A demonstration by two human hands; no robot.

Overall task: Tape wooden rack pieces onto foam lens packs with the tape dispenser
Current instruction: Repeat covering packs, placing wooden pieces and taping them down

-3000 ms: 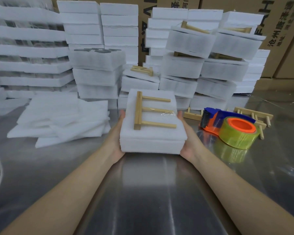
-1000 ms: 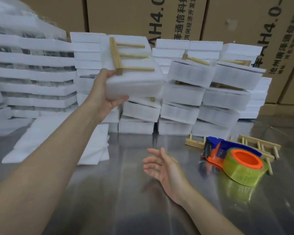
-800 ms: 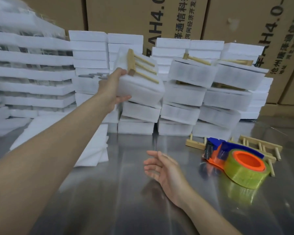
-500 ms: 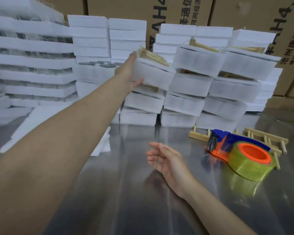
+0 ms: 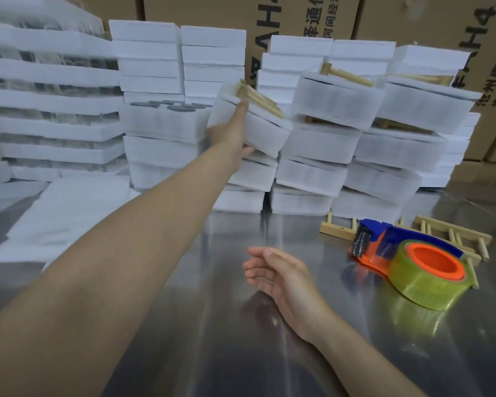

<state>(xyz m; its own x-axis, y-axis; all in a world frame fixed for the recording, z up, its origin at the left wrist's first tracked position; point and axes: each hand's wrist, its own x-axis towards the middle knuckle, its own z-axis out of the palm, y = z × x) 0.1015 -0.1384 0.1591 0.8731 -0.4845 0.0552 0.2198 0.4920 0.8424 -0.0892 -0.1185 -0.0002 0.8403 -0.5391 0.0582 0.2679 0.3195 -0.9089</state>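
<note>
1. Left hand [image 5: 231, 136], at the end of my outstretched arm, grips a white foam pack [image 5: 262, 133] by its near edge, thumb on top and fingers underneath. It is well beyond the tape dispenser [image 5: 413, 262] and to its left, up among the stacks.
2. On top of that pack lies a wooden rack piece [image 5: 258, 98], tilted along with it. I cannot make out the tape from this angle, nor tell whether the pack already rests on the short stack below.
3. Right hand [image 5: 281, 277] hovers low over the metal table [image 5: 212, 339], just left of the tape dispenser, fingers relaxed and slightly spread, holding nothing.
4. Orange and blue, with a roll of yellowish clear tape, the tape dispenser lies on its side on the table, nobody touching it.
5. Straight behind the dispenser lean the finished stacks [image 5: 341, 104], with wood showing on top of some of them. I judge this part done, and the pack in my hand looks set to join them.
6. Loose rack pieces [image 5: 453, 236] lie on the table just behind the dispenser, waiting for packs.
7. Far to the dispenser's left and beyond it stand plain packs [image 5: 146, 53] with no wood on them, one open pack [image 5: 166, 124] showing grey lenses [image 5: 169, 104], and a pile of flat foam sheets [image 5: 69, 213].
8. My reading: one more pack is as good as finished, and plenty are left to tape.
</note>
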